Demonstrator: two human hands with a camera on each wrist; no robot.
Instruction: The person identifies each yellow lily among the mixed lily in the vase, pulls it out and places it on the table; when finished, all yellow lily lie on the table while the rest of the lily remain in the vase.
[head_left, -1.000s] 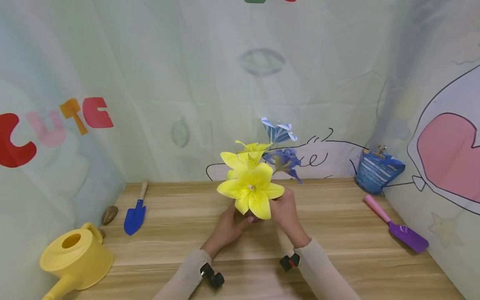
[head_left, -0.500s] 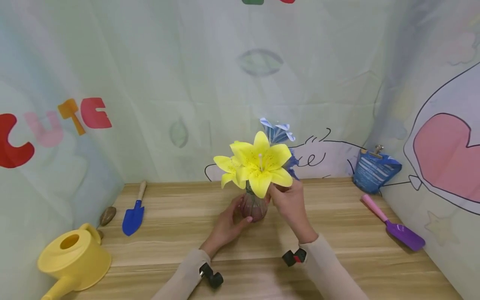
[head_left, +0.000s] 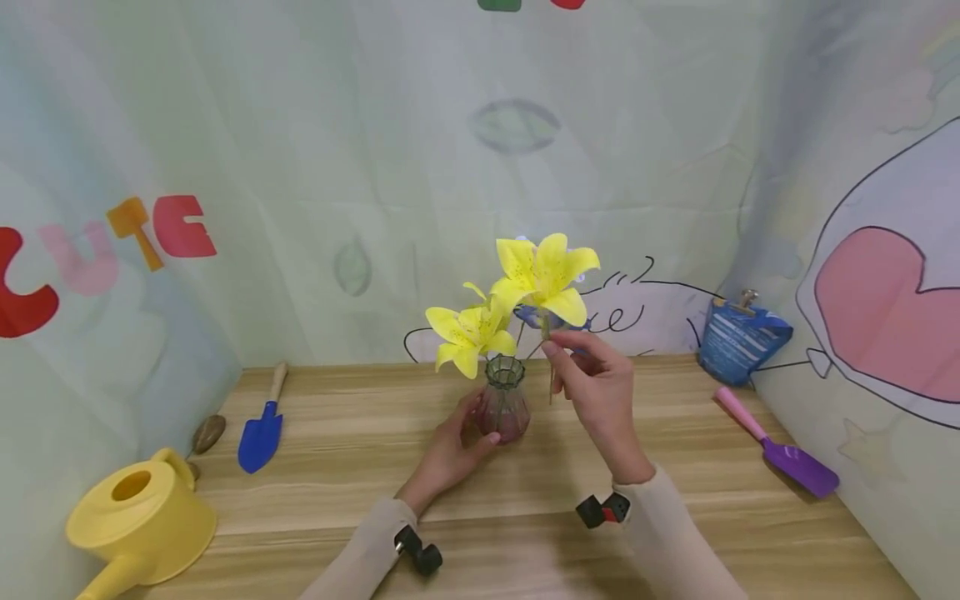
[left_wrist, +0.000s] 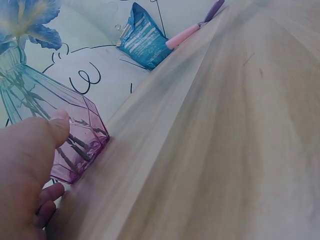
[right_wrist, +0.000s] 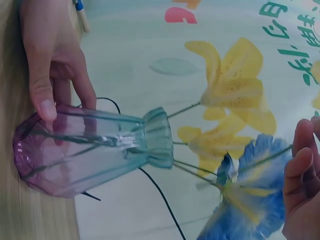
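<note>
Wooden table, light grain running left to right, set in corner. Pale green printed cloth hangs as back wall, creased; red, pink and orange letters at left, faint leaf motifs at centre, black line drawing low at centre. Right cloth wall carries pink heart outlined in black. Light soft, even, shadows faint.

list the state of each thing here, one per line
glass vase: upright on table, steadied by left hand, flowers still inside
yellow lily: out of vase, stem pinched by right hand
watering can: upright, untouched
blue trowel: lying flat
purple trowel: lying flat
blue bag: clipped shut, leaning on backdrop
</note>
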